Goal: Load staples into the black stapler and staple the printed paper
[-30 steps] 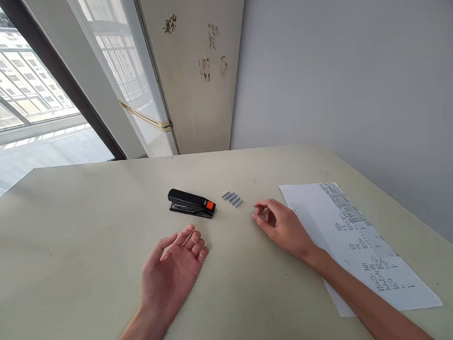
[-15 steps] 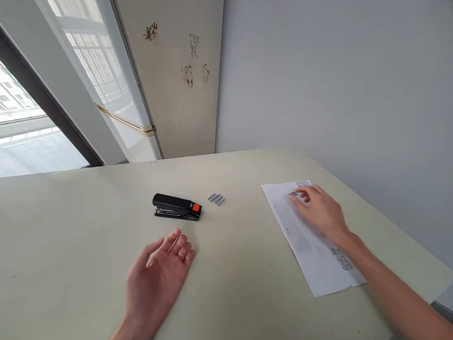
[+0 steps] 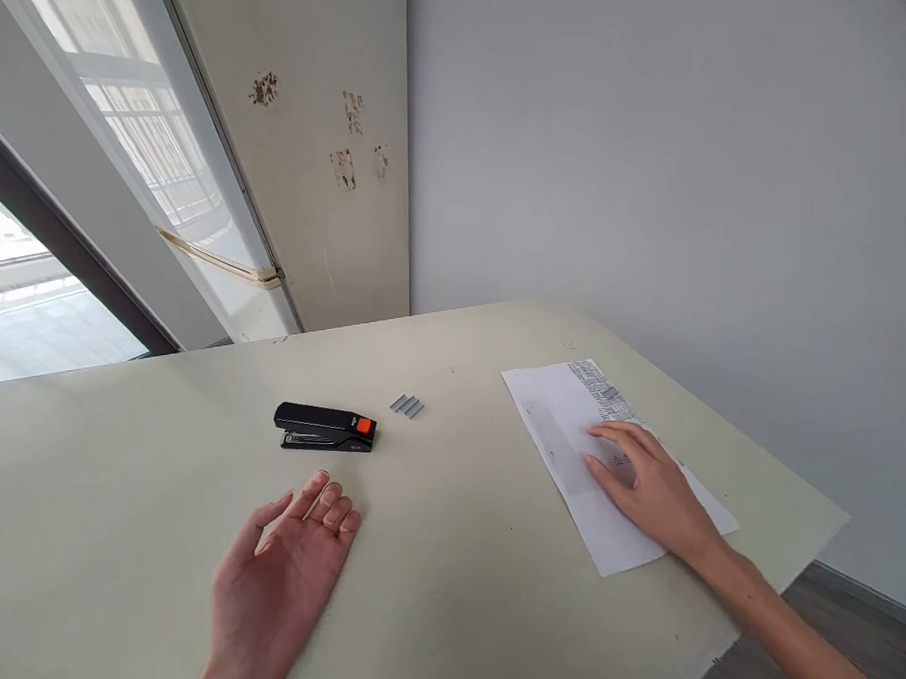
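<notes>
My right hand (image 3: 651, 486) lies flat, fingers stretched out, on a printed sheet of paper (image 3: 569, 425) at the right side of the table. My left hand (image 3: 283, 577) rests palm up on the table top, fingers loosely spread, holding nothing. A black stapler with an orange tab (image 3: 324, 427) lies just beyond my left hand. To the right of the stapler, a few grey strips of staples (image 3: 407, 406) lie side by side.
The pale table (image 3: 448, 560) ends at a corner on the right, with floor below. A grey wall stands behind the table. A glass door and a stained panel are at the back left.
My right hand went from near the staples over to the paper and now rests flat on its nearer half. The view has swung to the right. My left hand stayed palm up.
</notes>
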Available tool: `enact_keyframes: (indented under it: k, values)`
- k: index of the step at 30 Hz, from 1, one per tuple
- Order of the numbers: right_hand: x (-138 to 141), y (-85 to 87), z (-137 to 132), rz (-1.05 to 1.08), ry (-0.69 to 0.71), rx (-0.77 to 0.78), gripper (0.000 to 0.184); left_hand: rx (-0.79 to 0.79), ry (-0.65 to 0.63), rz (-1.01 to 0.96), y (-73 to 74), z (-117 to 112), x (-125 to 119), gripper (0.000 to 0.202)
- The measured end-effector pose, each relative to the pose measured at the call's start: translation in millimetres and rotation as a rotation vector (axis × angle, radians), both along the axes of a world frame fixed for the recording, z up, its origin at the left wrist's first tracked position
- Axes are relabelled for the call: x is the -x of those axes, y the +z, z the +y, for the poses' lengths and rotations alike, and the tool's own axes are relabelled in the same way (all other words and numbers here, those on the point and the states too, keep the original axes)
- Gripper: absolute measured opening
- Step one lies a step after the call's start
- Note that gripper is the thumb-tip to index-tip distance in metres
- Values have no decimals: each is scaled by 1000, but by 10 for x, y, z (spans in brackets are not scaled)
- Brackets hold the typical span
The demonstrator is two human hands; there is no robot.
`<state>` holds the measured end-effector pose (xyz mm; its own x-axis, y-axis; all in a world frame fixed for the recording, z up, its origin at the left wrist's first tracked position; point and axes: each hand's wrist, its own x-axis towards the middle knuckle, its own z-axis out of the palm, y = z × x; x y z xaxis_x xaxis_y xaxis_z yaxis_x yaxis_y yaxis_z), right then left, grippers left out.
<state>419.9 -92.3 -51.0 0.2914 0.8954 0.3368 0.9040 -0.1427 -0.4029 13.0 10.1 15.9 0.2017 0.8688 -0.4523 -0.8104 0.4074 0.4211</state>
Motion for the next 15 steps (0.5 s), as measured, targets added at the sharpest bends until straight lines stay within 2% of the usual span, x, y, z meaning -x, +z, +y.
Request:
enact_keyframes:
  k: [4,10,15]
  values:
    - [-108,-56,-8,-39,-26,17,43,3,-1,-1,-5,5,4,20]
    - [-408,-6,369,83,66,136,45,-22,-8,11,-28,16,24,21]
    - [-473,-63,534,109,-87,53,42,-35,-13,13,-56,26,40,21]
